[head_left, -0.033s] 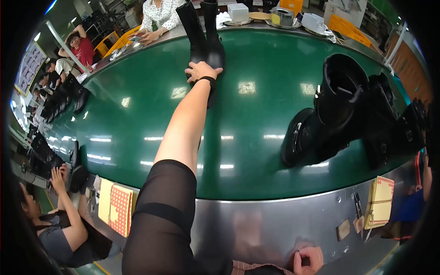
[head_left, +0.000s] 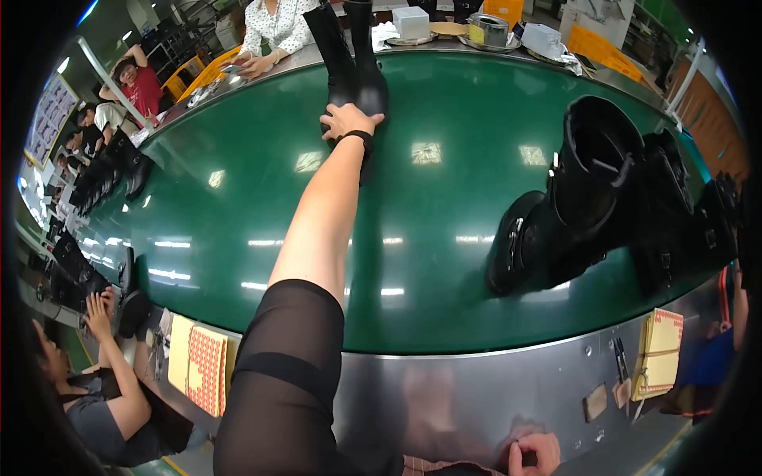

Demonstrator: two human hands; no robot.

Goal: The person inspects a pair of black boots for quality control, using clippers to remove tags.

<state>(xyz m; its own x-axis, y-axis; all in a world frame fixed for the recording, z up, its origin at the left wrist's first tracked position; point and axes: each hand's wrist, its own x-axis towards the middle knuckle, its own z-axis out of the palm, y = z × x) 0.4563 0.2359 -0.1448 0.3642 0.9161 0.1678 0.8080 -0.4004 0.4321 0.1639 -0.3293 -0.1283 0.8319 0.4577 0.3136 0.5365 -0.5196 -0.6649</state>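
Note:
My left hand (head_left: 352,120), at the end of an outstretched arm in a sheer black sleeve, grips the foot part of a pair of tall black boots (head_left: 367,79) at the far side of the green surface. Its thumb is on the right and its fingers are bent over the left; the undersides of the fingers are hidden. By the steel edge at the bottom, my right hand (head_left: 536,454) is curled closed, and whatever it may hold cannot be made out. To the right stand black buckled boots (head_left: 591,174), apart from both hands.
Green belt surface (head_left: 429,222) with a steel edge (head_left: 476,389). Yellow card stacks (head_left: 202,361) lie left and right on it; dark-handled tools (head_left: 621,365) lie at right. More boots (head_left: 131,163) stand far left. A co-worker (head_left: 103,381) sits at left, another (head_left: 274,32) across.
Hardly anything differs. The belt's near edge and the buckled boots at right sit slightly lower in the picture; my left hand remains on the tall boots.

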